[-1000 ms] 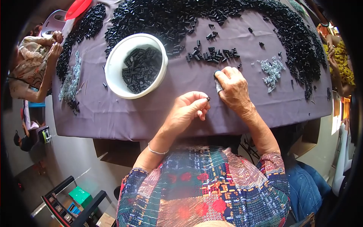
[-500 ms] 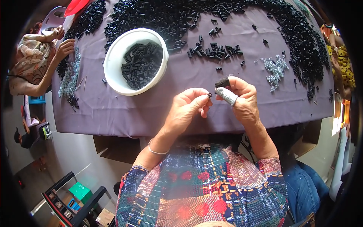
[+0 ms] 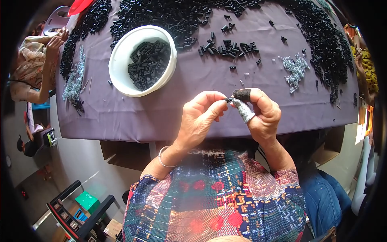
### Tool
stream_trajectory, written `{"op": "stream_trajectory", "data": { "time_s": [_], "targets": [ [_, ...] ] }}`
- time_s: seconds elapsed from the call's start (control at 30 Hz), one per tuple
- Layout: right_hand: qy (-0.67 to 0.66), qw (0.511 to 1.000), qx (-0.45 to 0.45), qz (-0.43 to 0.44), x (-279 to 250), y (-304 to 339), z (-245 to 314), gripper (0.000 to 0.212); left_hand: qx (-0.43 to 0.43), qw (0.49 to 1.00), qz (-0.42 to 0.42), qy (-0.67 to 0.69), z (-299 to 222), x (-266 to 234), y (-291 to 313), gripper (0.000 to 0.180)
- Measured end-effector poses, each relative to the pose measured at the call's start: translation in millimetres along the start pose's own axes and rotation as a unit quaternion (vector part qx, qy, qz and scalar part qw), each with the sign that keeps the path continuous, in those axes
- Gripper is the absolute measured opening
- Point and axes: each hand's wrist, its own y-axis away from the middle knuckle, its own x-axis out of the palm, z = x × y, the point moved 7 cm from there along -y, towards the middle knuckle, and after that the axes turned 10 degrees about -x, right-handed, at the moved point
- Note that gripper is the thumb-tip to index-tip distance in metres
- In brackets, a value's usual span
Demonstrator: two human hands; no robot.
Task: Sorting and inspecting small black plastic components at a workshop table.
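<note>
Between my two hands, just above the near part of the cloth, is a small black plastic piece [image 3: 229, 99]. My left hand [image 3: 198, 117] pinches it between thumb and forefinger. From the other side, my right hand [image 3: 264, 115] closes on its end; a black cover wraps the forefinger and a grey cover the thumb. Whether a tiny clear part is also in the right fingertips is hidden. Beyond my hands lies a loose row of black pieces [image 3: 231, 49]. A white tub [image 3: 172, 76] holding many black pieces stands to the left.
Purple cloth [image 3: 161, 121] covers the table. Big heaps of black pieces [image 3: 161, 18] fill its far side and right edge. Small clear parts lie in a pile [image 3: 295, 70] at right and another [image 3: 74, 84] at left. A person [image 3: 36, 68] sits at the left, another [image 3: 365, 66] at the right.
My hands, slightly apart before, have come together at the black piece. The person at the left has drawn a hand back from the pile. The view has shifted slightly.
</note>
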Motion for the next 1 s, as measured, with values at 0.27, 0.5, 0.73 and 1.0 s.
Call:
{"op": "stream_trajectory", "data": {
  "time_s": [0.27,0.5,0.73,1.0],
  "targets": [
    [0.055,0.996,-0.071,0.011,0,-2,7,0.025,0.008,0.999,-0.016,-0.048,0,0,1,0.017],
    [0.056,0.997,-0.046,0.015,3,3,2,0.025,0.005,0.997,-0.023,-0.075,1,0,0,0.016],
    [0.039,0.998,-0.035,0.024,6,3,-3,0.023,0.0,0.996,-0.023,-0.082,8,-3,-2,0.014],
    [0.033,0.999,-0.037,0.013,9,3,-6,0.021,0.011,0.997,-0.035,-0.068,10,-3,-3,0.013]
  ]
}}
